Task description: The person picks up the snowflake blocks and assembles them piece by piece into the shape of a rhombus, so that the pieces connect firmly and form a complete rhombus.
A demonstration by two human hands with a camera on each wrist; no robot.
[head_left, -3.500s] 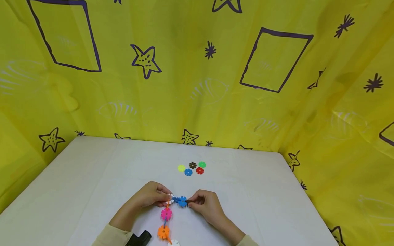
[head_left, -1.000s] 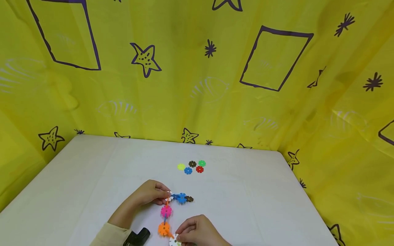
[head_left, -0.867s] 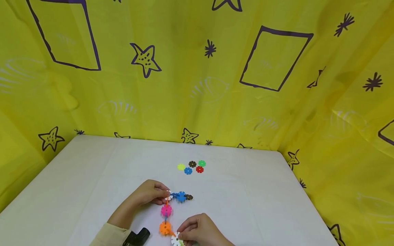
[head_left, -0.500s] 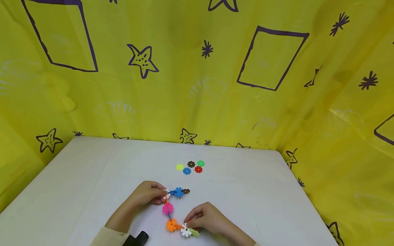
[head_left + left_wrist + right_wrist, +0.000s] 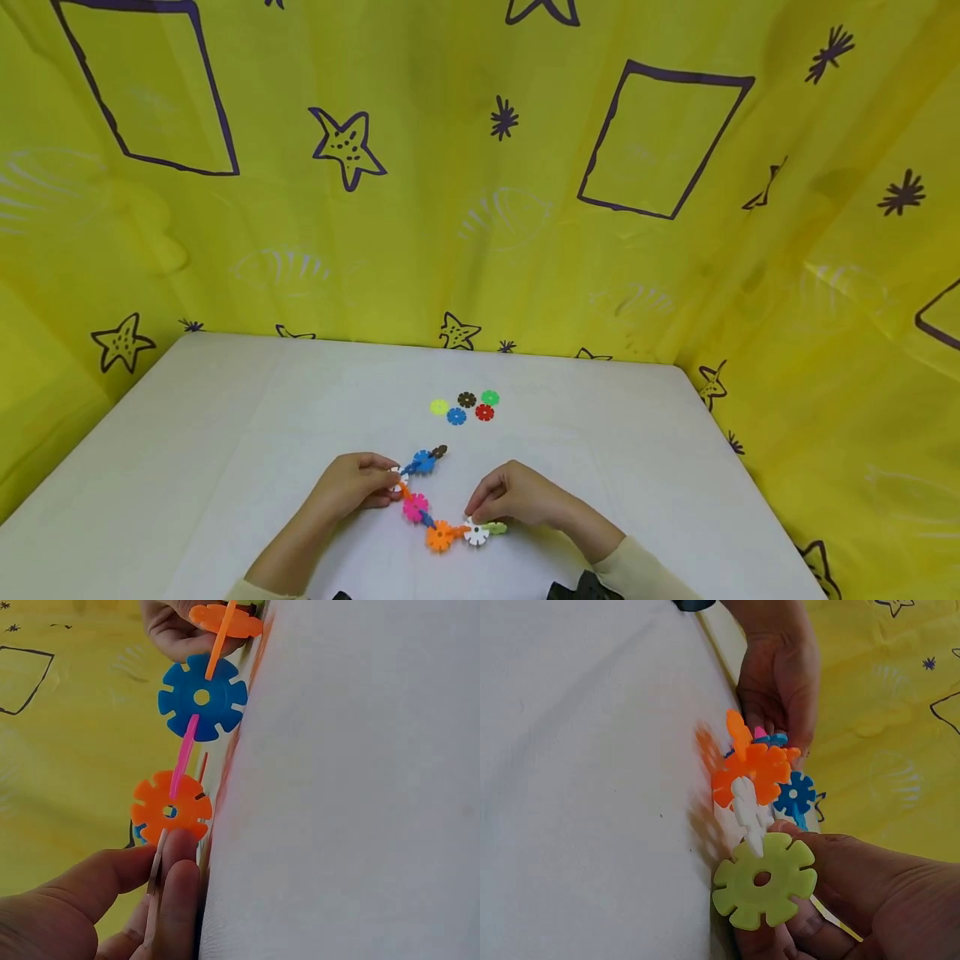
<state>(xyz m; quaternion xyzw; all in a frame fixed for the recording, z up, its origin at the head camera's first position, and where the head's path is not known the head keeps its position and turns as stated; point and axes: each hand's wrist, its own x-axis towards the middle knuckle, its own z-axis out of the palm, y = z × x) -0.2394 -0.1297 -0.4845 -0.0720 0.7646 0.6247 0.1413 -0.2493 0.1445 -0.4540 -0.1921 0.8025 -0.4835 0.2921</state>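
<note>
A chain of slotted plastic snowflake discs curves between the two hands over the table. My left hand [image 5: 352,486] pinches a white disc [image 5: 397,477] between thumb and fingers. From it, a blue disc [image 5: 423,462] and a brown disc [image 5: 439,452] run up to the far end. Toward the right come a pink disc [image 5: 416,507] and an orange disc [image 5: 440,537]. Near the other end, my right hand [image 5: 521,496] holds a second white disc [image 5: 476,533] by its upper edge. A light green disc [image 5: 761,881] is slotted onto it, seen face-on in the right wrist view.
Beyond the hands, several loose discs lie flat in a small group on the white table [image 5: 600,433], among them a red disc [image 5: 485,412] and a yellow disc [image 5: 439,407]. A yellow patterned curtain [image 5: 420,250] stands behind and beside the table.
My right hand left the brown end, took the near white disc, and swung that end rightward and away from me. The chain now curves outward. My left hand kept its pinch.
</note>
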